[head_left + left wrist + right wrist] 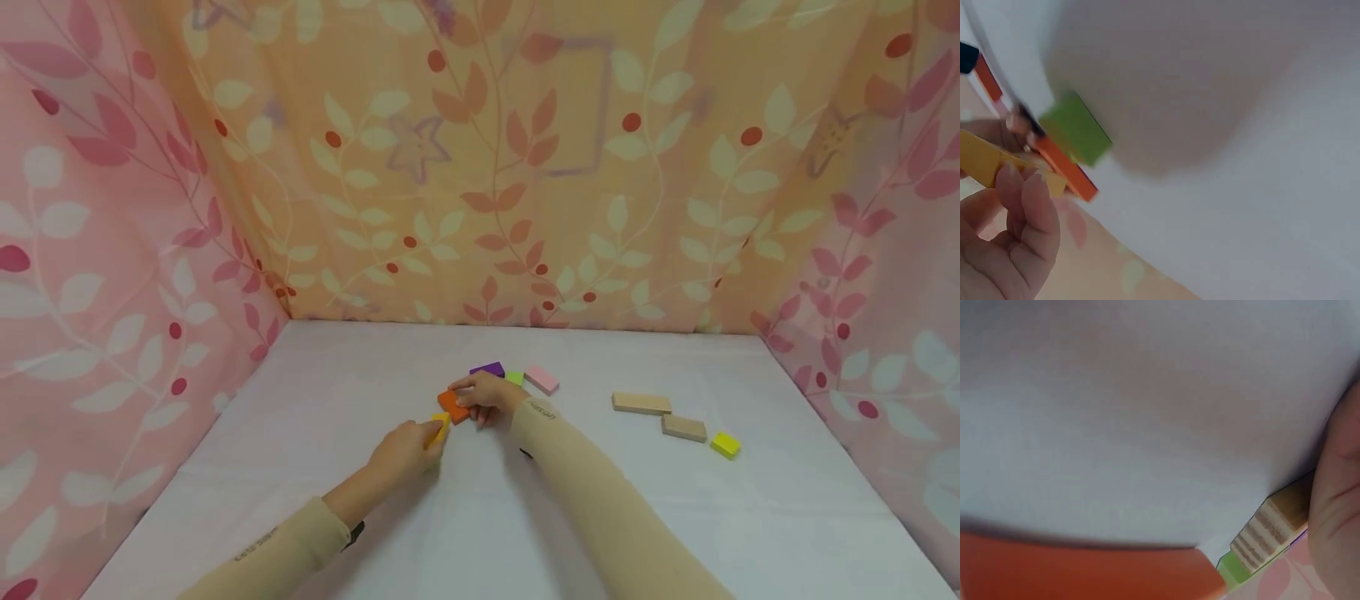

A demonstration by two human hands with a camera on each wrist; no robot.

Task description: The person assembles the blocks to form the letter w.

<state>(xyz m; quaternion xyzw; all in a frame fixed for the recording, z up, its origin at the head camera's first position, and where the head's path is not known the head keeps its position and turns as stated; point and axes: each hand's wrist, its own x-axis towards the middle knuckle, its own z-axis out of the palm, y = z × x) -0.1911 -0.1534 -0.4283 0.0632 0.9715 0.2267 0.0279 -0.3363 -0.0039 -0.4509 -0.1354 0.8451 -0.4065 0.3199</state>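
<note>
My left hand point(408, 450) pinches a yellow block point(441, 425) between thumb and fingertips; the block's upper end is close to an orange block point(452, 406). In the left wrist view the left fingers point(1038, 200) hold the yellow block point(979, 159) beside the orange block point(1067, 169), and a blurred green block point(1079, 130) overlaps it. With thumb and forefinger my right hand point(491, 396) grips the orange block, whose side fills the lower left of the right wrist view. There, a wooden block point(1266, 528) with striped faces lies against the right hand point(1341, 494), partly hidden by it.
Behind the right hand lie a purple block point(487, 369), a light green block point(514, 377) and a pink block point(542, 379). To the right are two plain wooden blocks point(641, 403) and a small yellow block point(725, 445). Patterned cloth walls point(495, 250) surround the white table point(315, 375).
</note>
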